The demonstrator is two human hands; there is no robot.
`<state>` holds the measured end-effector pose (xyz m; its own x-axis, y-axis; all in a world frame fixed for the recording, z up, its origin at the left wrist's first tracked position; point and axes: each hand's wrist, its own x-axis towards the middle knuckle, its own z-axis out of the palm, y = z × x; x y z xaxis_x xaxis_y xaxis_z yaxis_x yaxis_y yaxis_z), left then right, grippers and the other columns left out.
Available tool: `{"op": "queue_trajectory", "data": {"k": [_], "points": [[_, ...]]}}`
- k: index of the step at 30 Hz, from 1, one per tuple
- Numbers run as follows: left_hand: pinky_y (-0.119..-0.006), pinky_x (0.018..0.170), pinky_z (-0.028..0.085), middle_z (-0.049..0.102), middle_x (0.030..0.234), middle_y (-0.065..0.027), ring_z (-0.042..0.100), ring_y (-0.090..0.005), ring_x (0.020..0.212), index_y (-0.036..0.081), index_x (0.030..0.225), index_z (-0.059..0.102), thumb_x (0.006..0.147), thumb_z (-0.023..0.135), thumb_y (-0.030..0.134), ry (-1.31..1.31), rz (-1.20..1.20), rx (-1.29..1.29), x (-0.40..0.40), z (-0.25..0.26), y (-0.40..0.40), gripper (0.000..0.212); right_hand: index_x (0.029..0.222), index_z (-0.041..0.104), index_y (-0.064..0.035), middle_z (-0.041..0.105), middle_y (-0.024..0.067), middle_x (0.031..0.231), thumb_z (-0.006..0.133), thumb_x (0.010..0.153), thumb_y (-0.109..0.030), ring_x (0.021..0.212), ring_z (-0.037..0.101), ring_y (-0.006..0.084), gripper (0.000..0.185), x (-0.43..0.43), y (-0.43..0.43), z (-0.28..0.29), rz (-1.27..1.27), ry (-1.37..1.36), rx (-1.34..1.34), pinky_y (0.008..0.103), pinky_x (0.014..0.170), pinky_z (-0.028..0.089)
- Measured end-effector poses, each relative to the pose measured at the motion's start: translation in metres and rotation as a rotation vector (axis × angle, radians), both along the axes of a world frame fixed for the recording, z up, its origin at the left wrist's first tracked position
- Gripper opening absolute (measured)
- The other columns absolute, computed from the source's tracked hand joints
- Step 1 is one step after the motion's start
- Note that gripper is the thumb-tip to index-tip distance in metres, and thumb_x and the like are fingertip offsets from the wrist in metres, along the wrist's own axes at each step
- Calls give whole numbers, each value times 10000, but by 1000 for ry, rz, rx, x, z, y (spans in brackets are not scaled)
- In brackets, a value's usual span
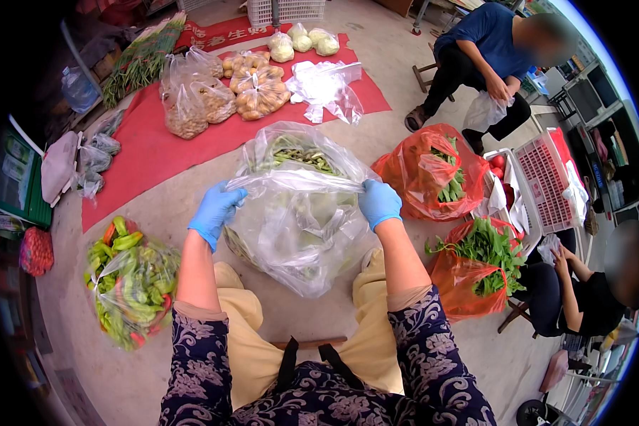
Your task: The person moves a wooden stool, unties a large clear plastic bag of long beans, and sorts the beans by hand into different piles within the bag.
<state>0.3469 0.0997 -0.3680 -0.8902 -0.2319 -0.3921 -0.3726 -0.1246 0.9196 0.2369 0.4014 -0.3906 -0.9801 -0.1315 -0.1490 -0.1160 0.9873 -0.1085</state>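
Observation:
A large clear plastic bag stands on the floor between my feet. Through its mouth I see long green bean pods, some with dark patches. My left hand, in a blue glove, pinches the bag's rim on the left side. On the opposite side my right hand, gloved the same way, grips the rim too. The near edge of the plastic is pulled taut between both hands. Folds of the film blur what lies lower in the bag.
Left of me is a clear bag of green and red peppers. Red bags of leafy greens stand to my right, beside a white crate. Bagged potatoes rest on a red mat. Two people sit at right.

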Motion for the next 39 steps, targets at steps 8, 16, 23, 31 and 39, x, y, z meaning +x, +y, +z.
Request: {"op": "queue_trajectory", "data": {"k": [8,16,23,31,39], "points": [[-226,415,318,490,611,37,397,-73,457,126,761,528,839,547,223,301,516,755,-2,-29,-33,126,1239,422,0,590,142,1053,545,807,-375,892,580,204,584,-28,-14,-47,-163,-603,-1285,298,795,452],[-248,533,385,518,703,31,462,-86,607,122,882,560,850,512,221,248,675,620,-6,-45,-30,114,1138,490,-14,604,223,950,572,791,-263,751,624,295,435,-11,-7,-185,-67,-230,-305,360,685,494],[-247,585,390,542,802,20,475,-105,670,129,946,569,840,505,257,218,711,531,-18,-43,-30,178,1138,427,55,554,191,1021,504,785,-20,884,576,253,368,-85,45,-126,-596,400,-1173,303,738,475],[-235,552,376,546,800,21,473,-99,655,135,953,577,828,522,248,224,740,477,-8,-42,-34,177,1195,449,-35,511,174,1148,600,719,-86,1048,495,328,502,-16,-66,-58,721,211,-740,348,906,405],[-201,406,319,466,591,46,424,-58,479,140,849,538,849,509,184,186,725,521,1,-21,-24,53,1281,362,-53,347,123,1343,675,682,-234,1135,445,303,700,-20,-3,-168,-78,-165,27,383,931,383]]}}
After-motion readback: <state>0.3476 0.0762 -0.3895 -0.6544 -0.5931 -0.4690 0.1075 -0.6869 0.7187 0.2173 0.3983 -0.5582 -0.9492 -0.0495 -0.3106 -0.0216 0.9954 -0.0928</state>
